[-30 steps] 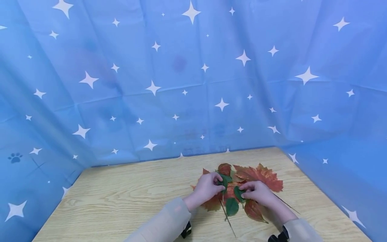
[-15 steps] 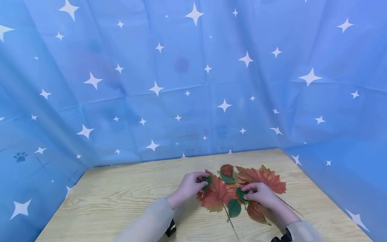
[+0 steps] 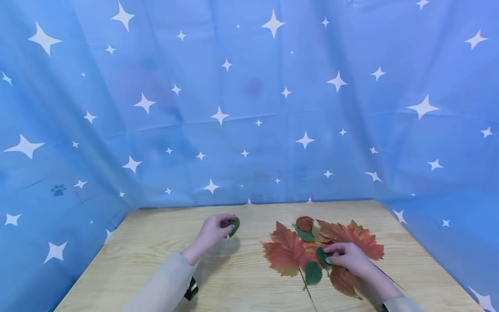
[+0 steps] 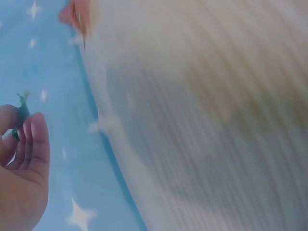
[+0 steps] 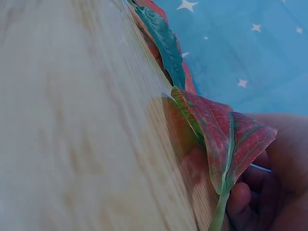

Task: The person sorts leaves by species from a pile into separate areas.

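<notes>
My left hand pinches a small green leaf above the left-middle of the table, well apart from the leaf pile. In the left wrist view the same green leaf shows between thumb and fingers. Over the pile, my right hand pinches another green leaf. Beneath that hand lies a reddish leaf; in the right wrist view this red leaf hides part of the fingers. Large orange-red maple leaves lie about it, with a loose green leaf in front.
A second big maple leaf with a thin stem lies at the right. Behind, a small red leaf overlaps a green leaf. The wooden table meets a blue starry curtain at its back and sides.
My left hand has lifted its green leaf off the pile and carried it left across the table. The right hand stays at the pile, holding its leaf. The head view has turned slightly left.
</notes>
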Action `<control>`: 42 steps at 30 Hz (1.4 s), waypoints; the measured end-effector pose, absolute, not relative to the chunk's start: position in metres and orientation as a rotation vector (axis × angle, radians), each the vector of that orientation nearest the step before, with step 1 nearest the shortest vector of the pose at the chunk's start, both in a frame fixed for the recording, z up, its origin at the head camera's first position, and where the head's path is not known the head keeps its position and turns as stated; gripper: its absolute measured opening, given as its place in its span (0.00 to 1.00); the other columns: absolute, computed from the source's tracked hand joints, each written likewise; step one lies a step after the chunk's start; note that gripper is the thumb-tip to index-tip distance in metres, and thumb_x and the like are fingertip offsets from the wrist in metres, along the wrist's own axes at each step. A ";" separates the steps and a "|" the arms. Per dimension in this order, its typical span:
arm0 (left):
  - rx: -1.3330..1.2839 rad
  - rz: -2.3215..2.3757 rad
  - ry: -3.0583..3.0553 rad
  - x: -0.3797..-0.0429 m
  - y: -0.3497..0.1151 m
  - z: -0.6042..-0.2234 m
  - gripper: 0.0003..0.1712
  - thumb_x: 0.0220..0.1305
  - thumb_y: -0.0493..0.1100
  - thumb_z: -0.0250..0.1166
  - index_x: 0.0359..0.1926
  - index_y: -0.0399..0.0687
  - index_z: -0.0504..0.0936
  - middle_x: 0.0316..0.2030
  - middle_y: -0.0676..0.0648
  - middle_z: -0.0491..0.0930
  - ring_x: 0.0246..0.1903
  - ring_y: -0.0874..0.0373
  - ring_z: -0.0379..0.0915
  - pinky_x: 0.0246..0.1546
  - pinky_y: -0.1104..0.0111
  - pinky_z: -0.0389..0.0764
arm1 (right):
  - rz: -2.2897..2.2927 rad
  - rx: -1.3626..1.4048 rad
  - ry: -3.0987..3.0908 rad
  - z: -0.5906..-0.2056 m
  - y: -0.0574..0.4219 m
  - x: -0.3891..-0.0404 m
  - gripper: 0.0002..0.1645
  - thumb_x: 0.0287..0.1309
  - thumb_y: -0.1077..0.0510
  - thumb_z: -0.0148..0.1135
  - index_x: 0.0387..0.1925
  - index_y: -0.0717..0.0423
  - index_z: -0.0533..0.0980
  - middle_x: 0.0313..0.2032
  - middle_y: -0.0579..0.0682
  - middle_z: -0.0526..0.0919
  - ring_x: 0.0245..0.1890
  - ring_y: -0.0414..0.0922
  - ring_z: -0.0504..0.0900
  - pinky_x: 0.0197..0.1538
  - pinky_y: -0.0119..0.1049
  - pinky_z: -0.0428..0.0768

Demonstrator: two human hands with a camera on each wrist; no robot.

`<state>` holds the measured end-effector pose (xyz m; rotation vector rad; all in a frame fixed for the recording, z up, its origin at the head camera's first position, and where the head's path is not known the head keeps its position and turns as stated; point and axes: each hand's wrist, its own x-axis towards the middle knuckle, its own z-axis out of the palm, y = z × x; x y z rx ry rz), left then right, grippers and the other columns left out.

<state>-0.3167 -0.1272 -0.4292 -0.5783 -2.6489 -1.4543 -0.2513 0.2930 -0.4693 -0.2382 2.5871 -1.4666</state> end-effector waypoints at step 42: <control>-0.284 -1.229 -3.038 -0.336 -0.299 -0.451 0.27 0.62 0.41 0.68 0.62 0.37 0.75 0.61 0.29 0.68 0.54 0.39 0.69 0.51 0.50 0.72 | -1.517 -0.186 2.578 -0.468 0.295 -0.253 0.23 0.58 0.61 0.67 0.52 0.72 0.77 0.28 0.51 0.82 0.27 0.44 0.77 0.27 0.36 0.77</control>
